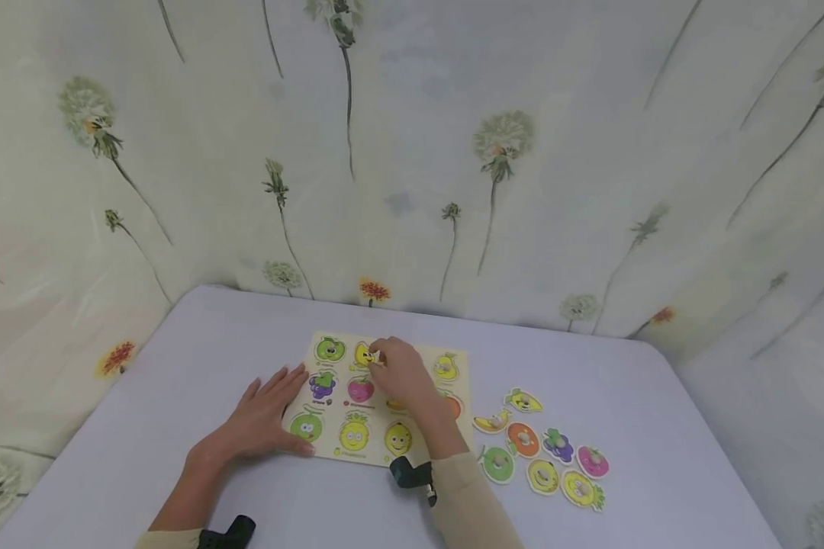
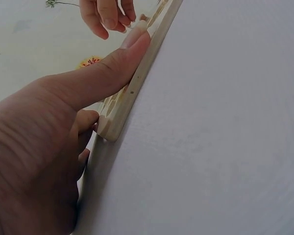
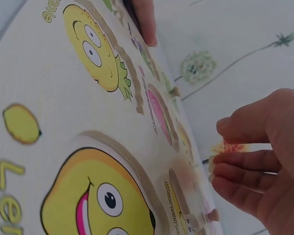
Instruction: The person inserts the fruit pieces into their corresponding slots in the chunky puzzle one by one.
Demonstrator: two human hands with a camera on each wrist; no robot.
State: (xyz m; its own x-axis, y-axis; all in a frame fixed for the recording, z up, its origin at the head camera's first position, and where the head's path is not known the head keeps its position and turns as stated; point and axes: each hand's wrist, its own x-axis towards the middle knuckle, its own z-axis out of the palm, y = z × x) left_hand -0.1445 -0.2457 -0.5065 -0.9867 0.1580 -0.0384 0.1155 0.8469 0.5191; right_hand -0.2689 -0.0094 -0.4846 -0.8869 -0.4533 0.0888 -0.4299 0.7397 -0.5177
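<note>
A fruit puzzle board (image 1: pixel 378 415) with printed fruit faces and shallow recesses lies on the white table. My left hand (image 1: pixel 264 419) rests at its left side, fingers spread. In the left wrist view, the thumb (image 2: pixel 115 68) lies along the board's edge. Over the board's top row is my right hand (image 1: pixel 405 374), its fingertips close to a yellow fruit (image 1: pixel 363 354). The right wrist view shows that hand (image 3: pixel 264 161) with thumb and bent fingers apart, nothing between them. A green apple (image 1: pixel 330 349) and a yellow pear (image 1: pixel 445 367) are in the same row.
Right of the board lie several loose knobbed fruit pieces, among them a banana (image 1: pixel 490 422), an orange (image 1: pixel 523 439), grapes (image 1: pixel 558 445), a strawberry (image 1: pixel 593 461), a lemon (image 1: pixel 542 476) and a pineapple (image 1: pixel 580 488). A dandelion-print cloth (image 1: pixel 412 229) hangs behind the table (image 1: pixel 666 442).
</note>
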